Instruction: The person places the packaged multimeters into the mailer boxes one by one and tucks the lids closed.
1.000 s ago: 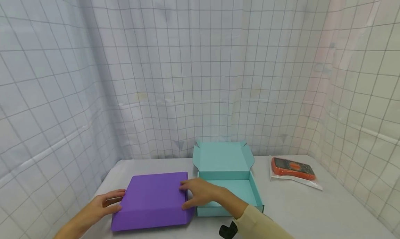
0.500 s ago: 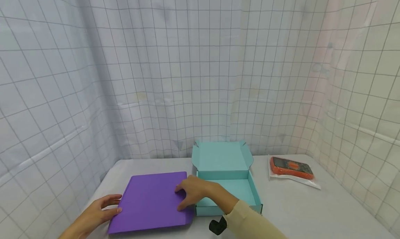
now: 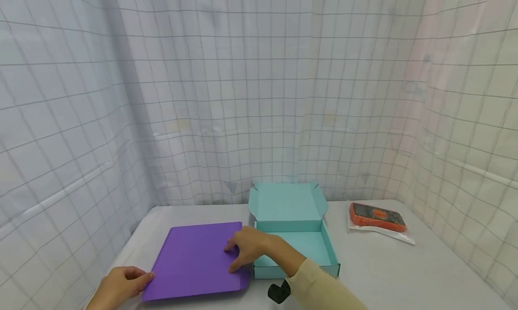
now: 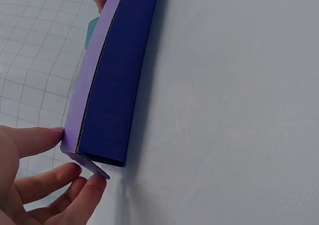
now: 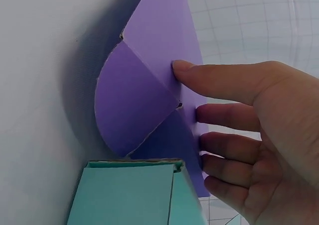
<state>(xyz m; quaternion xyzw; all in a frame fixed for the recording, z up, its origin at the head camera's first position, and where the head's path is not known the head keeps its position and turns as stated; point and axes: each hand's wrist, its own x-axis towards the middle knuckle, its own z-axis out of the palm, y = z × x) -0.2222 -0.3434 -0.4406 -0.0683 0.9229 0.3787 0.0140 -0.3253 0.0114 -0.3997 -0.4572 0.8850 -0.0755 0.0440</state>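
A purple cardboard box (image 3: 196,260) lies at the left of the table, its lid down over the body. At the right, a rounded side flap (image 5: 134,100) sticks out from under the lid. My left hand (image 3: 121,284) pinches the lid's near left corner, with the thumb on top and fingers against the small end flap (image 4: 92,165). Over the lid's right part, my right hand (image 3: 248,247) rests its thumb and fingertips, spread and lightly bent. Beside it stands a teal cardboard box (image 3: 297,271) with its lid raised; my right forearm crosses above it.
An orange and black multimeter (image 3: 378,217) in a clear plastic bag lies at the right on the white table (image 3: 384,274). Grid-patterned white curtains (image 3: 259,98) enclose the back and both sides. A black object (image 3: 279,292) sits by the right sleeve.
The purple lid's sloped front strip has come level with its top. My left hand has moved down to the near corner and grips it; my right hand has slid slightly left over the lid.
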